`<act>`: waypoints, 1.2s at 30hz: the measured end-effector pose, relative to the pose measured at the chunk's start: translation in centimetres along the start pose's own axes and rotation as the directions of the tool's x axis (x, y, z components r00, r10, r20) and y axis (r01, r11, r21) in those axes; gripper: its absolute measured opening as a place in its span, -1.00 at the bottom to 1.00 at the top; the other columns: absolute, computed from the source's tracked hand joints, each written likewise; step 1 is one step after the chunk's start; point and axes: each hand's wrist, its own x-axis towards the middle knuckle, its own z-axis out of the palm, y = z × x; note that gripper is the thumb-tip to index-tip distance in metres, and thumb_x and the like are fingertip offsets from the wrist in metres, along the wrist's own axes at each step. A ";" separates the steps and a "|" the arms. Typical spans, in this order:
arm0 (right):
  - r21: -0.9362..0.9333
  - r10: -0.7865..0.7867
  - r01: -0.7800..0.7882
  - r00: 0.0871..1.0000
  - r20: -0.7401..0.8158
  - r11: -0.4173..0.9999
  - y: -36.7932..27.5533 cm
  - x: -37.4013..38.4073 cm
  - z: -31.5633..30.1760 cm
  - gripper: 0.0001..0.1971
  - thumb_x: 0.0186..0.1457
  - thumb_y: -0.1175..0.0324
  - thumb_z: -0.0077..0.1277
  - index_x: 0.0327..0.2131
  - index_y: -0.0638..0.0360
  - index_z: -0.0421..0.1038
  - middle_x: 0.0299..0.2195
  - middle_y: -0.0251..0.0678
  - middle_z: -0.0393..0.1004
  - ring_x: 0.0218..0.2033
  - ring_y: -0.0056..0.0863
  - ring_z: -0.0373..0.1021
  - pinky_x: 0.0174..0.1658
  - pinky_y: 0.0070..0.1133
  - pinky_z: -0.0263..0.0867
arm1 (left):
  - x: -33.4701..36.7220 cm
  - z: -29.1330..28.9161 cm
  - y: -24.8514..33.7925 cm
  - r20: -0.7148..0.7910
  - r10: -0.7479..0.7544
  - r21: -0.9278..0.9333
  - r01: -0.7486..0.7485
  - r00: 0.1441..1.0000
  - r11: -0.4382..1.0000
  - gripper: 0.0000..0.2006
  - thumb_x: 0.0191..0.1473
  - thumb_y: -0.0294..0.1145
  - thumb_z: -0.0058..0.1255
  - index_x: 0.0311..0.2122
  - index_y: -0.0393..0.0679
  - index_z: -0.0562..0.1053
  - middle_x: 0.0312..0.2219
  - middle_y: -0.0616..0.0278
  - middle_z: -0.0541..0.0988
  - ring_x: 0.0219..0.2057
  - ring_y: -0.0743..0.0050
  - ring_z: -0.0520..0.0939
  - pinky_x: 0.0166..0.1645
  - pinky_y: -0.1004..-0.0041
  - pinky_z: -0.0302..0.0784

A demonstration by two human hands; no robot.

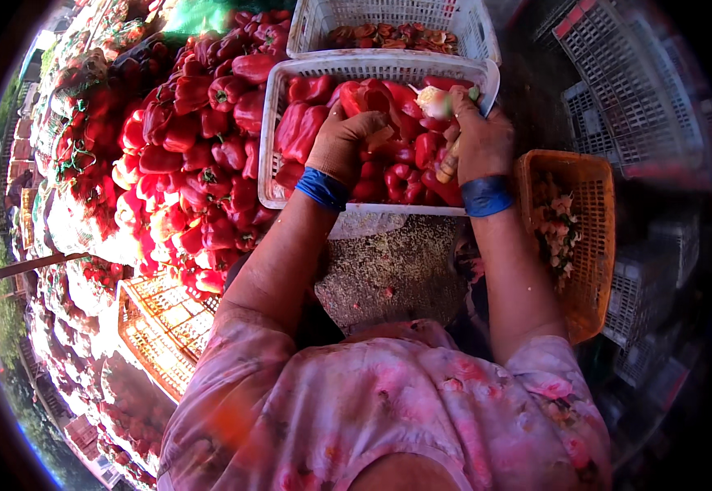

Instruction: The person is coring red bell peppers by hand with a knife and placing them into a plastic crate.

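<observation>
Under the hands (341, 147), bell peppers (300, 131) are red and their crate (409, 210) white — behind the hands, blue wristbands (321, 189) and a pink floral shirt (413, 385) — rightward, an orange basket (597, 221).

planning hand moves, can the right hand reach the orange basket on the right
Probably yes: the right hand is at the right edge of the white crate, the orange basket lies just beyond, and nothing visible blocks it, though the hand holds a pepper core.

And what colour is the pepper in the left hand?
Red; the pepper in the left hand shows best in the head view.
</observation>
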 end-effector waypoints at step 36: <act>-0.586 -0.173 0.408 0.893 0.415 0.701 3.2 -1.6 -1.3 -0.50 0.29 -0.05 0.01 -0.02 0.25 0.47 -0.40 -0.29 0.49 -0.50 -0.45 0.50 -0.58 -0.51 0.37 | 1.4 4.4 -2.9 0.166 -0.002 0.700 -0.116 0.986 0.705 -0.66 0.06 -0.15 0.18 -0.12 -0.13 0.54 -0.36 0.15 0.64 -0.28 0.23 0.69 -0.18 0.27 0.60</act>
